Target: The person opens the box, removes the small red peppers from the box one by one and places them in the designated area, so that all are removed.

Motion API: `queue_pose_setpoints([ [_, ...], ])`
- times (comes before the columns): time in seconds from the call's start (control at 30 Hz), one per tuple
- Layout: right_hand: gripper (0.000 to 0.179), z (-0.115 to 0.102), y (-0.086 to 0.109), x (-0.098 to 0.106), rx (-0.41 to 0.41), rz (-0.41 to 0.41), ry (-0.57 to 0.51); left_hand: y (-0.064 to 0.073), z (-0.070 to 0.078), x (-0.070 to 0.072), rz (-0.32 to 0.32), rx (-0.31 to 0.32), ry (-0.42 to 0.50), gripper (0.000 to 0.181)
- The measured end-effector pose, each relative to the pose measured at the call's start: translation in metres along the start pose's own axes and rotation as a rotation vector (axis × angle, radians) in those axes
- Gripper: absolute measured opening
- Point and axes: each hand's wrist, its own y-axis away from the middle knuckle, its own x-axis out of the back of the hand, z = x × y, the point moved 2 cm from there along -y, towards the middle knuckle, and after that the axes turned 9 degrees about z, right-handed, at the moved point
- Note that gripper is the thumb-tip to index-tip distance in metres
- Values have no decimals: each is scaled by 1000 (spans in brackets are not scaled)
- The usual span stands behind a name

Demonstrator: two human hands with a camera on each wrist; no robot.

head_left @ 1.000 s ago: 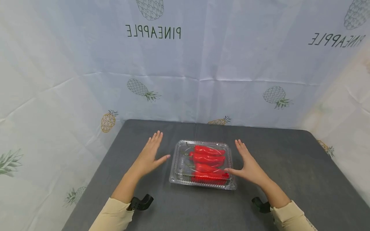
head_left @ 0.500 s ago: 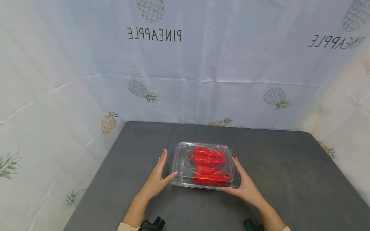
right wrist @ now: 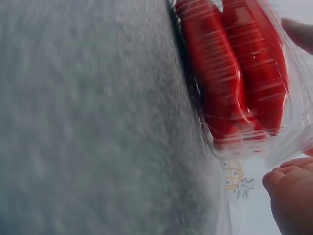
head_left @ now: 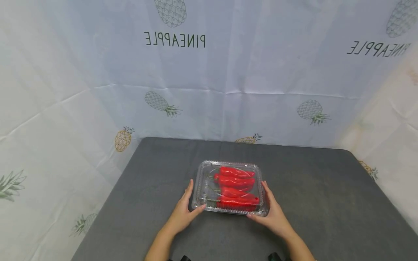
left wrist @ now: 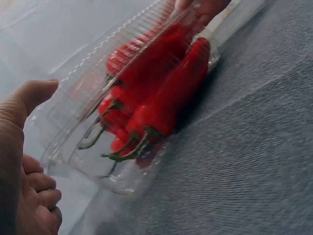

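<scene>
A clear plastic clamshell box (head_left: 204,185) lies on the dark table, its ribbed lid down over several red peppers (head_left: 233,181) with green stems. My left hand (head_left: 180,215) is at its left front corner, fingers extended along the side and thumb by the front edge. The left wrist view shows that thumb (left wrist: 36,93) apart from the plastic. At the right front corner is my right hand (head_left: 274,217), its fingers fairly straight along the right side and thumb near the front edge. Its contact with the box is hard to tell in the right wrist view.
The dark grey table (head_left: 310,181) extends around the box on all sides. Behind it and at both sides hangs a pale curtain (head_left: 261,65) printed with pineapples. Dark wrist devices (head_left: 275,256) show at the bottom edge.
Both hands have come nearer the person and inward, from spread wide beside the box to its two front corners. The box has stayed about where it was.
</scene>
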Motion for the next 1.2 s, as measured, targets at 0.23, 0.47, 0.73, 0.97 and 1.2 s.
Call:
queue_pose_setpoints([
  [0.23,113,6,4,-7,85,10,-73,4,-2,-13,-39,-44,18,98],
  [0.47,105,9,7,-14,167,53,-183,6,-7,-19,-13,-111,39,93],
  [0.73,90,11,12,-17,285,58,-359,8,-8,-17,-12,-177,139,79],
  [0.97,65,9,16,-18,408,79,-455,8,-11,-16,21,-286,147,67],
  [1.2,54,11,18,-16,513,176,-369,8,-12,-16,48,-341,121,62],
])
